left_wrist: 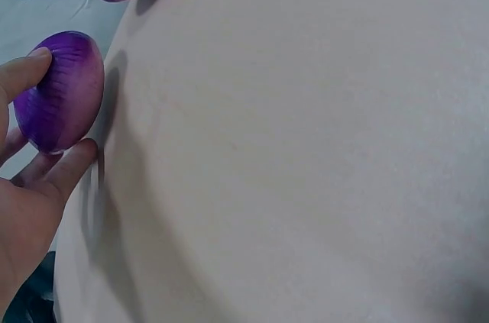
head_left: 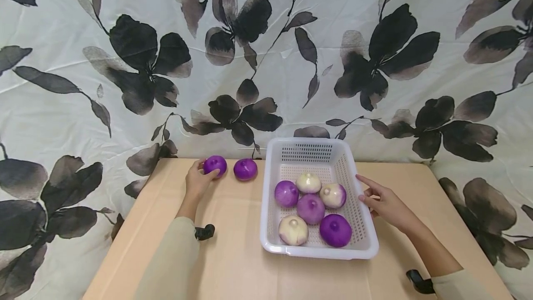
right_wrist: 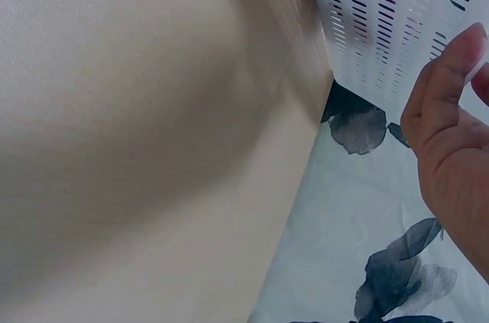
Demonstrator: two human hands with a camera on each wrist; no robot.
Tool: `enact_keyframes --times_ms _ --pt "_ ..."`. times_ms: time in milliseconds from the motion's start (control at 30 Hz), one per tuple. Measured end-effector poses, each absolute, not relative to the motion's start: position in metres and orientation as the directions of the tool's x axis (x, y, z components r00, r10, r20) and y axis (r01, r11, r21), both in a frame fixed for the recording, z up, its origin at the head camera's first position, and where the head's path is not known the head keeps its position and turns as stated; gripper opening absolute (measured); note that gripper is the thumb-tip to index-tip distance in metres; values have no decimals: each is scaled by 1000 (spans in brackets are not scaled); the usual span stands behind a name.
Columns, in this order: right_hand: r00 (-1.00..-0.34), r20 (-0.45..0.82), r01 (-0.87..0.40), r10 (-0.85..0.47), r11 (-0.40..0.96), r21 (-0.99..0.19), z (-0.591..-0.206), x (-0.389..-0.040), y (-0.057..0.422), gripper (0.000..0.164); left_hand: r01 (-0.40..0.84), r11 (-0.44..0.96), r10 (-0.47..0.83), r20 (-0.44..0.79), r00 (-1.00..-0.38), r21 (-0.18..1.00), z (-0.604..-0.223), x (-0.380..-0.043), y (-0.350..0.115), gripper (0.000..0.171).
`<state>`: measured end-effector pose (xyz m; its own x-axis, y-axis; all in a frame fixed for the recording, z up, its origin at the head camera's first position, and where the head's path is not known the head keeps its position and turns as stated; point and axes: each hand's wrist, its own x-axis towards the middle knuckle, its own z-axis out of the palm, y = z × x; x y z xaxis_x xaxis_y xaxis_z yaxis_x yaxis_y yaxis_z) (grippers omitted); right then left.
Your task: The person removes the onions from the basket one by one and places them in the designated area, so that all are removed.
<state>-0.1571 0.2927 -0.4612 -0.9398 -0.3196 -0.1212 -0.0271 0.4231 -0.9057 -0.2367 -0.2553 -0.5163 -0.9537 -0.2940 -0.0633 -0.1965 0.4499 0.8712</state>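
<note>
My left hand (head_left: 199, 180) grips a purple onion (head_left: 214, 165) between thumb and fingers at the table's far left edge. In the left wrist view, the thumb lies on the onion's (left_wrist: 65, 94) upper side and the fingers support it from below. A second purple onion (head_left: 245, 169) sits just to its right. My right hand (head_left: 387, 205) touches the right rim of a white plastic basket (head_left: 370, 240), with one finger extended along it. In the right wrist view, this hand (right_wrist: 451, 121) lies against the basket's slotted side (right_wrist: 367, 10).
Several onions lie inside the basket, among them a dark purple one (head_left: 335, 230) and a pale one (head_left: 293, 230). The basket stands on a light wooden-looking table (head_left: 233, 253). A floral cloth (head_left: 291, 91) hangs behind the table's far edge.
</note>
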Motion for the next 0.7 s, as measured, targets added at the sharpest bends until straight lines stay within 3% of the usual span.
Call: enact_keyframes --times_ms 700 --pt "-935 -136 -21 -329 432 -901 -456 -171 294 67 -219 497 -309 -64 -949 840 -517 -242 -252 75"
